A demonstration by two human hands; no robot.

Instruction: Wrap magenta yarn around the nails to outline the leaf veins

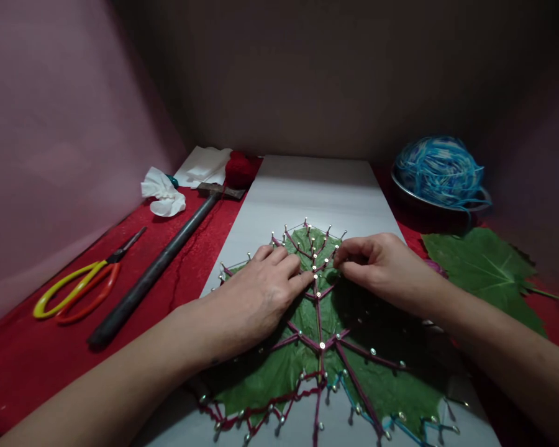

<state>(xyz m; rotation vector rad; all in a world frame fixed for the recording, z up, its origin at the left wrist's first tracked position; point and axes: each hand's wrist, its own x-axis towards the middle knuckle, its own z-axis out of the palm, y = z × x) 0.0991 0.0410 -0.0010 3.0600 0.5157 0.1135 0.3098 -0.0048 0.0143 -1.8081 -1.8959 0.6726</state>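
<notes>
A green leaf [302, 316] lies on a white board [317, 186], with several nails standing along its veins and edge. Purple thread [319, 320] runs between nails on the veins; red thread [270, 405] and blue thread [403, 427] zigzag along the lower edge. My left hand [265, 292] rests palm down over the leaf's left side, fingers apart, its index fingertip by a nail in the middle. At the upper right edge, my right hand [377, 264] pinches beside a nail, and a fine dark thread seems to lead into its fingertips. Part of the leaf is hidden beneath both hands.
On the red cloth at left lie scissors [93, 279], a hammer [163, 254], crumpled tissue [163, 194] and a red yarn ball [240, 169]. At right are blue yarn [440, 171] in a metal bowl [414, 197] and another leaf [484, 267]. Walls stand close around.
</notes>
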